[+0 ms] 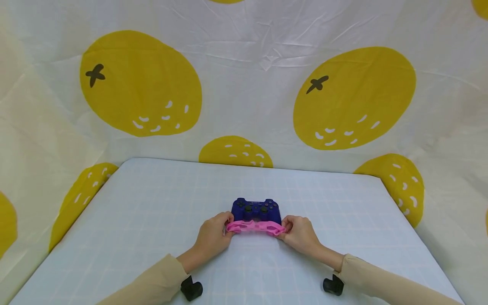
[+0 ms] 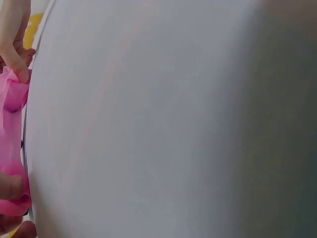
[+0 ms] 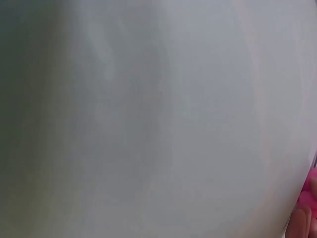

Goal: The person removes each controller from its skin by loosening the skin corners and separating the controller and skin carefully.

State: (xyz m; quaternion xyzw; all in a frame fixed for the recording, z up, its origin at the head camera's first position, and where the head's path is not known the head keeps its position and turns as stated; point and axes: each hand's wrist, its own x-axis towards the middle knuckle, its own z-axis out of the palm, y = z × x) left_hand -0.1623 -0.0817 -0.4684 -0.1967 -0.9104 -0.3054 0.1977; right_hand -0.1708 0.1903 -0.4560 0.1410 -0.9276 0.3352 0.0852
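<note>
A dark blue game controller (image 1: 256, 208) is in the middle of the head view, its buttons and sticks facing up. Across its near side stretches a pink silicone controller cover (image 1: 256, 226). My left hand (image 1: 214, 235) pinches the cover's left end, and my right hand (image 1: 301, 234) pinches its right end. In the left wrist view the pink cover (image 2: 11, 129) shows at the left edge, with a thumb pressed on its lower part. Only a bit of the pink cover (image 3: 308, 198) and some fingertips (image 3: 298, 223) appear in the right wrist view's corner.
A pale table (image 1: 160, 199) with a faint grid lies under both hands. Behind and beside it hangs a white curtain (image 1: 248, 84) printed with large yellow fruit. Black wrist devices sit under the left wrist (image 1: 191, 289) and the right wrist (image 1: 333, 285).
</note>
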